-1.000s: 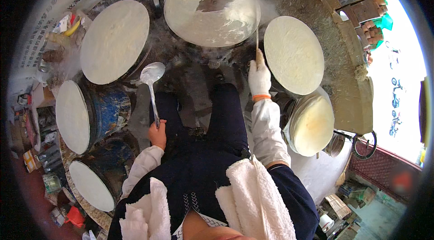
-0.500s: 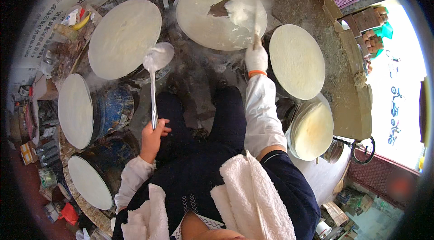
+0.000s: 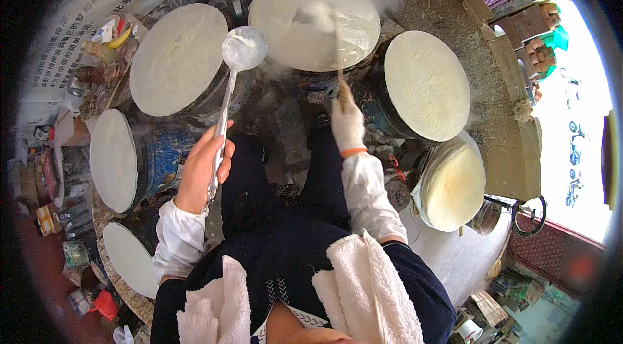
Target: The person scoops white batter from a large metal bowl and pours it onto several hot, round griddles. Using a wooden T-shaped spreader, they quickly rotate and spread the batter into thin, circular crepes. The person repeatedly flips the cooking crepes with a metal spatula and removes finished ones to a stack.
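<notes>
My left hand, bare below a white sleeve, grips the handle of a metal ladle. Whitish batter coats the ladle's bowl, which is raised beside the far round griddle. In a white glove with an orange band at the wrist, my right hand is closed on the wooden handle of a batter spreader. The spreader reaches over the far griddle, its working end blurred by motion and steam. Pale batter covers most of that griddle, with wet, shiny streaks at its right and a darker patch near the middle.
Round griddles with pale sheets stand around me: upper left, right, and two at lower left. A stack of round pancakes sits at the right. A cardboard barrier runs along the right; cluttered shelves line the left.
The ladle has been lifted and brought closer to me, its bowl now nearer the far griddle. My right hand has moved left and back toward me; the batter is spread over more of the griddle.
</notes>
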A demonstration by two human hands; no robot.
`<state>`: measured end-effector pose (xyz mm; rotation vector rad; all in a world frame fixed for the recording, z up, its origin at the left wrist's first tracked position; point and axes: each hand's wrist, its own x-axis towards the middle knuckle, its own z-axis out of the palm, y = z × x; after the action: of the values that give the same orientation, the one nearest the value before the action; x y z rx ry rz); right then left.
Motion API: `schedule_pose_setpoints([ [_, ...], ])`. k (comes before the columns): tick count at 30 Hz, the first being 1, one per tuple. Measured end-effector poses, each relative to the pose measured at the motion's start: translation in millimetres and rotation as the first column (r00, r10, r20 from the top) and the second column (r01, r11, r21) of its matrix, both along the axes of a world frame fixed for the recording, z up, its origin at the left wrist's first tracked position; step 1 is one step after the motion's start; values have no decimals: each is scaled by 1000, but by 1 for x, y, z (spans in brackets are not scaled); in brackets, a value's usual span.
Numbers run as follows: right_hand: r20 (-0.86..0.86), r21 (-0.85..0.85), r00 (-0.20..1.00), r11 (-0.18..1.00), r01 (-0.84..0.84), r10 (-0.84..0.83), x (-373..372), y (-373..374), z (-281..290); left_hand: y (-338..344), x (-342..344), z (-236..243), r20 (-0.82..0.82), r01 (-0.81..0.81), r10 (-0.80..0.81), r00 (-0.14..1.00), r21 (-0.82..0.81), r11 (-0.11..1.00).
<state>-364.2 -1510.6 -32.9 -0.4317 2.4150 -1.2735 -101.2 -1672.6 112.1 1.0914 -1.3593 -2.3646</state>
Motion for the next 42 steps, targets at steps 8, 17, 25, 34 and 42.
schedule_pose_setpoints([
  [8,-234,199,971,980,10,38,-107,-47,16,-39,-58,-12,61,60,-50,997,-175,983],
  [17,-170,-3,905,918,-396,389,-86,-8,1,-106,-161,-42,28,50,-45,999,-233,971],
  [25,85,-308,992,950,-59,89,-8,-50,-28,-43,-186,-94,31,23,-18,999,-153,988],
  [34,-139,-345,989,935,-88,42,-48,-74,21,-75,-120,-25,-358,-60,219,908,407,911],
  [42,-157,403,849,817,-412,505,-34,-77,22,-78,-135,-16,-376,-45,195,906,373,927],
])
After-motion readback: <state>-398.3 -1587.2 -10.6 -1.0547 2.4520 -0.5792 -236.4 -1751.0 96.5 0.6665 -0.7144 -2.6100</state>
